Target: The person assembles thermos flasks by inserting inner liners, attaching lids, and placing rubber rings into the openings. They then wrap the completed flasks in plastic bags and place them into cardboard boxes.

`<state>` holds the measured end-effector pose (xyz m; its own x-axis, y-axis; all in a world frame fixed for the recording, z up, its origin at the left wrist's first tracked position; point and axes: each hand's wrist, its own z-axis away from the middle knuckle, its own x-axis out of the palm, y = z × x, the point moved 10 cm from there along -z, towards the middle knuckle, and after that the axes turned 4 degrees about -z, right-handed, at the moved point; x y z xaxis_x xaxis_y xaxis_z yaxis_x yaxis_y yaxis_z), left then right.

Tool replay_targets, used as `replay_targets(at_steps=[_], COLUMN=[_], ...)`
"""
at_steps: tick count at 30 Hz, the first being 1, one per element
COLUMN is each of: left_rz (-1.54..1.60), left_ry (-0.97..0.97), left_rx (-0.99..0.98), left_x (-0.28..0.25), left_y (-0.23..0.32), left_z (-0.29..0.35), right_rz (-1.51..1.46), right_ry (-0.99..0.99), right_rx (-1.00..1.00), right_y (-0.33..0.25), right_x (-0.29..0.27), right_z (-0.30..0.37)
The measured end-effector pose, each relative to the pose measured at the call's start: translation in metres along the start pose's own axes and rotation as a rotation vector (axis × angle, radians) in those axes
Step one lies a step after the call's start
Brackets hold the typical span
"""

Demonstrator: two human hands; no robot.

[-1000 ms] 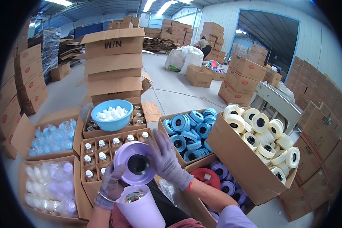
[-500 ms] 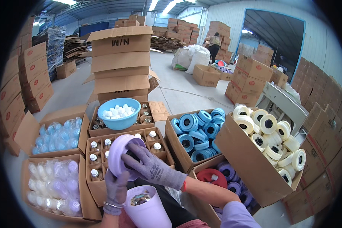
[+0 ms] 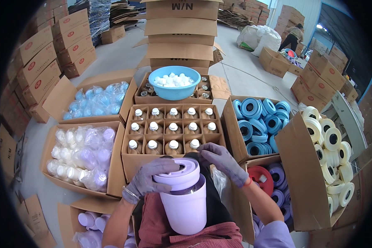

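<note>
Fingers of gloved left hand (image 3: 151, 180) grip a lavender lid (image 3: 178, 174) atop a lavender tub (image 3: 185, 206).
Right hand (image 3: 223, 160), fingers loosely curled and empty, hovers beside a box of capped bottles (image 3: 169, 132).

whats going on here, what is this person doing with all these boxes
A person in grey gloves sits among open cardboard boxes. The left hand presses a lilac lid onto a lilac tub in their lap; the lid sits tilted, not fully seated. The right hand hovers beside it, over a box of capped bottles. Blue rolls and cream rolls fill boxes to the right.
</note>
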<state>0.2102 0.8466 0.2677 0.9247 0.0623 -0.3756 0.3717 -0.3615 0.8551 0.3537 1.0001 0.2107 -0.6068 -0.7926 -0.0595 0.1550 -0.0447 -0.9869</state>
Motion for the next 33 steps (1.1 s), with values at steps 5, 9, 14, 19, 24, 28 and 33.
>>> replay_targets(at_steps=[5, 9, 14, 19, 24, 28, 33], left_rz=[-0.086, -0.188, -0.645, -0.046, -0.381, -0.044, -0.056], left_ry=[-0.165, -0.189, 0.023, 0.401, 0.322, -0.061, -0.084], left_rx=[0.107, 0.102, -0.065, -0.166, 0.001, -0.219, -0.228], left_x=[0.02, 0.029, 0.047, 0.016, 0.104, 0.128, 0.14], left_y=[0.014, 0.018, 0.054, 0.002, -0.046, -0.006, 0.045], left_z=[-0.004, 0.013, 0.012, 0.023, 0.012, 0.044, 0.092], right_rz=[-0.221, 0.105, -0.853, 0.381, 0.735, 0.999, 0.946], right_ry=[-0.106, -0.177, -0.627, -0.108, -0.207, 0.168, -0.038], right_rx=[-0.067, -0.347, 0.036, -0.642, -0.808, -0.382, -0.302], right_y=[-0.015, -0.039, 0.019, -0.072, -0.124, -0.111, -0.018], right_x=[0.058, 0.075, 0.109, 0.068, 0.071, 0.026, -0.031], right_z=[0.028, 0.039, 0.0, 0.082, 0.182, 0.195, 0.169])
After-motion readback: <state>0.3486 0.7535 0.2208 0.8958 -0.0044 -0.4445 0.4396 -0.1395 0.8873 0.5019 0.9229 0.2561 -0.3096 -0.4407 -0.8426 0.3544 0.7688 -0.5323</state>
